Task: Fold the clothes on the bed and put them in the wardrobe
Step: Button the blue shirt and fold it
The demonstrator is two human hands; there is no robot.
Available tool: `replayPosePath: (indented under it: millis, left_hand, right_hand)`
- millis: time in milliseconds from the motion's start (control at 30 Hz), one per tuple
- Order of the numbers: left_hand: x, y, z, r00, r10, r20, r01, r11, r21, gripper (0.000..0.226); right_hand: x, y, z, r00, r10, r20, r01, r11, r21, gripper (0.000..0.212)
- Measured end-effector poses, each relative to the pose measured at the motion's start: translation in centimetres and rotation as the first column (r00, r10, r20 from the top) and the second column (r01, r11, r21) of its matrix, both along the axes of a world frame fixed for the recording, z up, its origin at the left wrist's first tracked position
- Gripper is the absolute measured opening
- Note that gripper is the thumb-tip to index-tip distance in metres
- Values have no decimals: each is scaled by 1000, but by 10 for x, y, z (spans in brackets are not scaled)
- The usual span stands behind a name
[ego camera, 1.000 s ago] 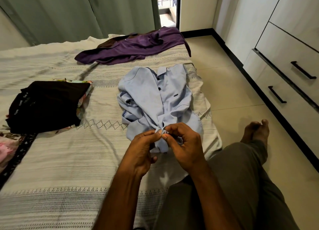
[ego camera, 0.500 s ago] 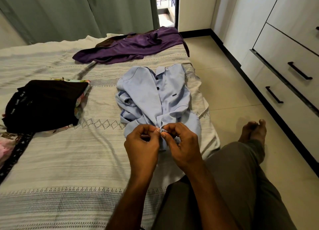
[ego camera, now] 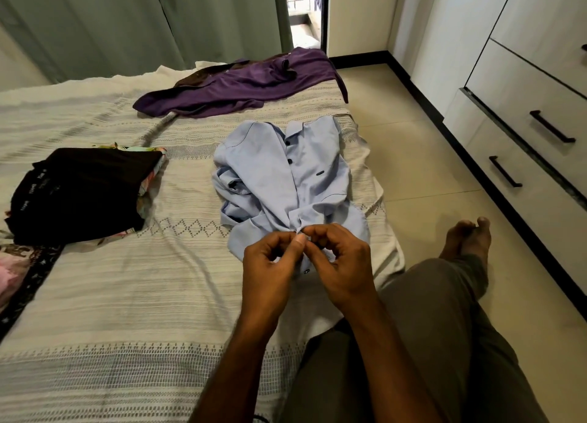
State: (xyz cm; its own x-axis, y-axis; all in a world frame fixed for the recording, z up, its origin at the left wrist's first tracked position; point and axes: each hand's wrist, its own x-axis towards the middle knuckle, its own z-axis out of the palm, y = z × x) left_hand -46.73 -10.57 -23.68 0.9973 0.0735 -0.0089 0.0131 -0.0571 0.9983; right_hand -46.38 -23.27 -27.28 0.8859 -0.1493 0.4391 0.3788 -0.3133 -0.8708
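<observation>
Hands barely moved since half second ago, same spot on placket. Black folded pile left of frame, purple garment upper centre. Blue shirt centre on bed; left hand, right hand together, both pinching shirt front low down.

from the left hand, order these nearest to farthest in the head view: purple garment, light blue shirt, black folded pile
1. light blue shirt: pinched by the left hand, straight ahead.
2. black folded pile: off to the left on the bed.
3. purple garment: far end of the bed.
</observation>
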Motion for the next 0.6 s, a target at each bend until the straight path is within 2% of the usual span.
replayPosePath:
  millis: [133, 300, 600]
  left_hand:
    - [0, 1, -4, 1000, 25, -13, -26, 999, -39, 9]
    - [2, 0, -2, 997, 40, -64, -49, 988, -145, 16]
    - [1, -2, -12, 999, 9, -39, -11, 998, -64, 17]
  right_hand:
    - [-1, 0, -1, 999, 33, -22, -32, 999, 42, 20]
    - [-2, -1, 0, 993, 101, -63, -88, 980, 181, 20]
    - [-1, -2, 8, 943, 159, -291, -5, 884, 468, 11]
